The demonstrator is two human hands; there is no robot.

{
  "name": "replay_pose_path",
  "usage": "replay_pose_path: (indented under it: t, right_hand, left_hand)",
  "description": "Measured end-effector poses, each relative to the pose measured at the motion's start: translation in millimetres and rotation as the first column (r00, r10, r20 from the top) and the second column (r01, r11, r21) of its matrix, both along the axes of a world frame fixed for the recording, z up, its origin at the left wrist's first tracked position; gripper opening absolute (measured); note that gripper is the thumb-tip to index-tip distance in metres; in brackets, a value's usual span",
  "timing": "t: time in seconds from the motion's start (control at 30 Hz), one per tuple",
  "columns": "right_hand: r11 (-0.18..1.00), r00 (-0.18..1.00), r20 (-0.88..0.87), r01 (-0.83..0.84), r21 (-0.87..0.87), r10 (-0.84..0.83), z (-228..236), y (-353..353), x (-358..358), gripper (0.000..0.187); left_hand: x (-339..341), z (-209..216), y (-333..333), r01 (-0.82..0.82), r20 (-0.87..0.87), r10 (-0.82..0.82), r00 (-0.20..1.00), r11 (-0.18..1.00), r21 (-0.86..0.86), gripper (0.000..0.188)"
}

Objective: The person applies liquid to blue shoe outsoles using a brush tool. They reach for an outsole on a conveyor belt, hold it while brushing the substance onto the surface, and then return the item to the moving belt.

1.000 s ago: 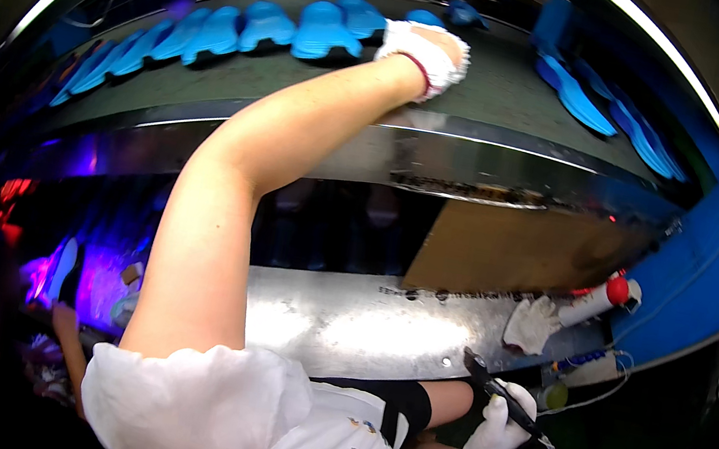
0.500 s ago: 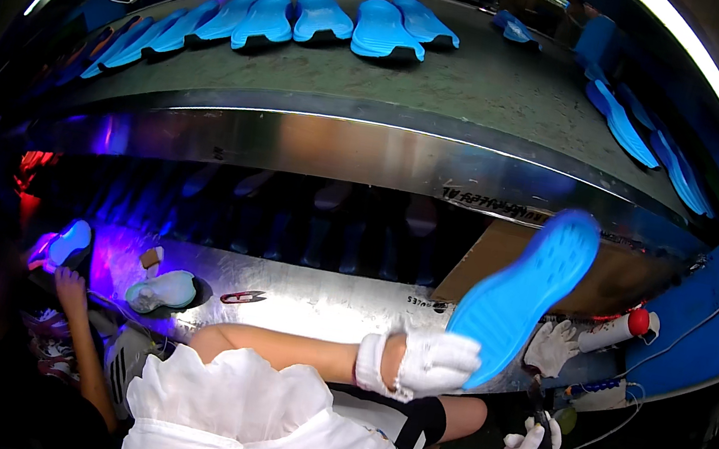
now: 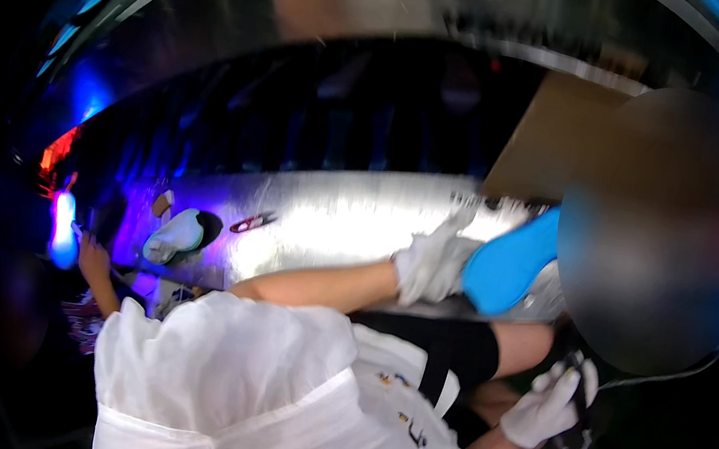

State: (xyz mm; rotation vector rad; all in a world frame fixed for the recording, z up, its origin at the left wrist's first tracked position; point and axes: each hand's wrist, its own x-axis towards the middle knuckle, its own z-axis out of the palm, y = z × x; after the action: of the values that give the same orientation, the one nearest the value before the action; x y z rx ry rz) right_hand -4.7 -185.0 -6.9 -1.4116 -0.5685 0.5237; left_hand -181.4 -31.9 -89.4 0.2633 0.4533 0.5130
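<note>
A blue shoe sole is tilted above the metal bench, its lower end against my white-gloved left hand. That hand appears to grip the sole's edge; its fingers are partly behind the sole and smeared by motion. The sole's far end vanishes behind a round blurred patch. Lower right, beside my knee, my right hand, also gloved in white, is closed round a slim dark tool with a cord running off it. The tool's exact kind cannot be made out.
On the metal bench lie small red-handled snips, a pale shoe sole and a brown block. Brown cardboard leans at the back. At left, another person's hand is near a glowing sole.
The view has tipped downward, so the upper belt with its row of blue soles has mostly left the picture. My left hand has lowered the sole toward the bench; the right still grips the tool.
</note>
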Motion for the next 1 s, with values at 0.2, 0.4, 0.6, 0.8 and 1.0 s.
replay_pose_path:
  t: [0.2, 0.4, 0.6, 0.8, 1.0]
  right_hand:
    - [0.997, 0.998, -0.055, 0.016, -0.074, -0.020, -17.1, 1.6, 6.5, 0.036]
    - [0.995, 0.994, -0.096, 0.034, -0.096, -0.043, -25.1, 11.4, 17.1, 0.032]
    - [0.995, 0.994, -0.103, 0.017, -0.100, -0.027, -28.7, 13.8, 25.9, 0.034]
    - [0.992, 0.999, -0.054, -0.004, -0.128, -0.003, -21.8, 10.2, 23.6, 0.040]
    - [0.987, 0.974, -0.204, 0.073, -0.144, -0.102, -6.0, 12.1, 15.2, 0.032]
  left_hand:
    - [33.3, -11.0, 31.8, 0.155, 0.359, -0.014, 0.933, 0.917, -0.367, 0.096]
    - [51.4, -42.1, 41.8, 0.355, 0.637, -0.025, 0.771, 0.846, -0.397, 0.095]
    - [63.0, -13.0, 35.9, 0.186, 0.396, 0.056, 0.916, 0.818, -0.544, 0.088]
    - [62.9, -19.5, 29.4, 0.202, 0.364, -0.011, 0.931, 0.846, -0.493, 0.085]
    - [59.4, 7.5, 12.5, 0.181, 0.378, 0.032, 0.925, 0.839, -0.514, 0.091]
